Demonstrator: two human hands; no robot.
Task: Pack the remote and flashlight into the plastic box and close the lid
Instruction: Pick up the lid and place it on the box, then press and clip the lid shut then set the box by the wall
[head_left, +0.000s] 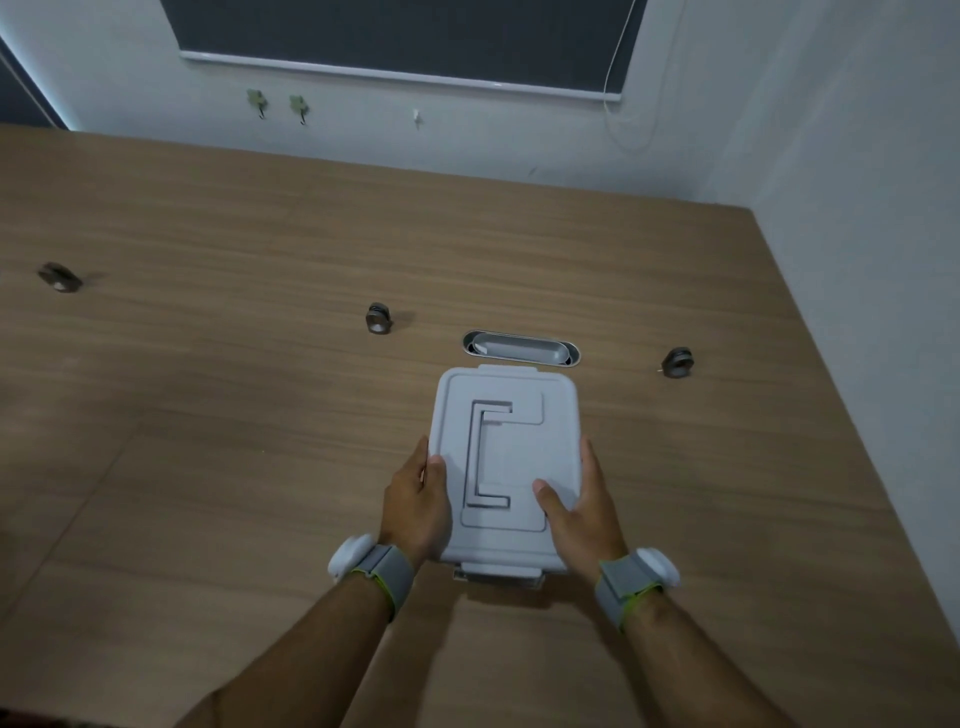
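Note:
A pale grey plastic box (506, 447) stands on the wooden table (234, 415) in front of me, its lid down with a recessed handle on top. My left hand (415, 499) grips the box's left side, thumb on the lid. My right hand (582, 504) grips the right side, thumb resting on the lid's near right part. A latch shows at the near edge. No remote or flashlight is in sight; the lid hides the inside.
An oval cable slot (521, 349) lies in the table just beyond the box. Three small dark round fittings (378, 318) (678, 362) (60, 277) sit on the table. Walls stand behind and at the right.

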